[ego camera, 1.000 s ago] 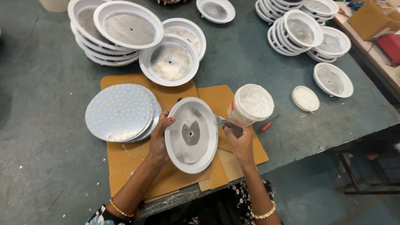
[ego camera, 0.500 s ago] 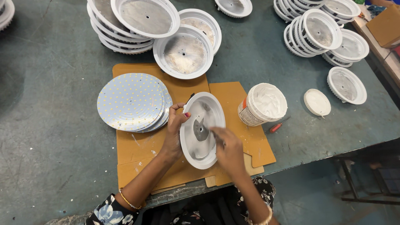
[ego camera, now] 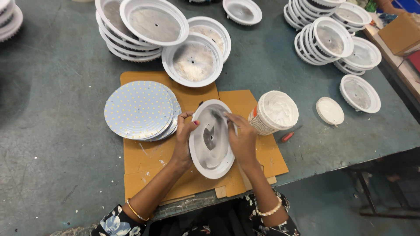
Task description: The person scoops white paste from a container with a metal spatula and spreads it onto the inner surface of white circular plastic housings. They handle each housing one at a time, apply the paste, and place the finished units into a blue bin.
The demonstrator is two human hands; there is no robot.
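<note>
Left hand (ego camera: 183, 137) curled around tilted round white housing (ego camera: 212, 139), right hand's (ego camera: 243, 140) fingers spread inside it

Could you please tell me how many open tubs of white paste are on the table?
1: the open tub of white paste stands on the cardboard mat, just right of the right hand. Its loose lid lies farther right.

The round housing (ego camera: 212, 139) is white with a dull silver inside. Left of it, the stacked discs (ego camera: 139, 110) are pale blue-white, dotted with yellow. Under it lies orange-brown cardboard (ego camera: 148, 161); right of it stand a white tub (ego camera: 274, 112) and a red-handled tool (ego camera: 288, 136). The table (ego camera: 52, 131) is grey-green.
</note>
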